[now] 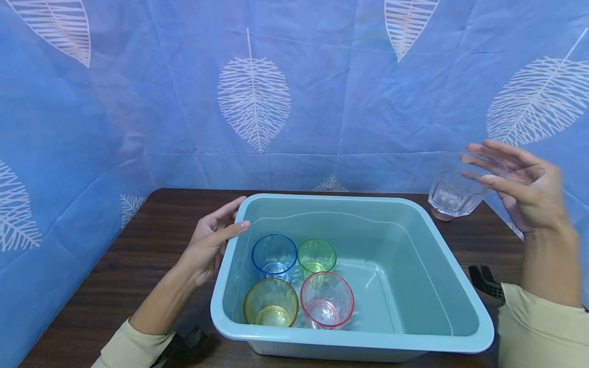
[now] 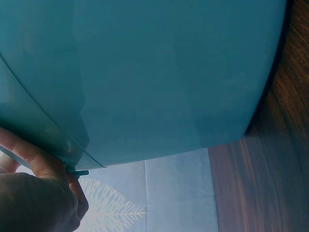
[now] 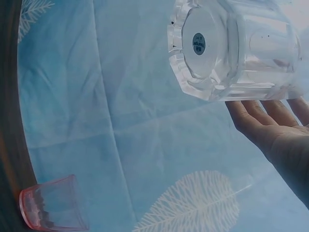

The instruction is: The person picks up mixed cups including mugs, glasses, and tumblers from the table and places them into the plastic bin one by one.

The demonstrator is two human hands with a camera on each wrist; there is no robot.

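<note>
My left hand (image 1: 212, 239) grips the left rim of a light blue plastic basin (image 1: 439, 286), thumb over the edge. In the left wrist view, its fingers (image 2: 41, 162) curl at the rim beside the basin's outer wall. At the back right, my right hand (image 1: 529, 186) holds a clear faceted cup (image 1: 453, 197) above the table, between thumb and fingers. A round sticker (image 3: 199, 44) marks that cup's base. Inside the basin's left half stand a blue cup (image 1: 274, 255), a green cup (image 1: 317, 255), a yellow cup (image 1: 271, 304) and a red-rimmed cup (image 1: 326, 301).
Behind and below the held cup, a pinkish cup (image 3: 53, 205) stands on the table, mostly hidden in the head view. The dark wood table (image 1: 138, 271) meets a blue leaf-patterned cloth (image 1: 322, 102) at the back and left.
</note>
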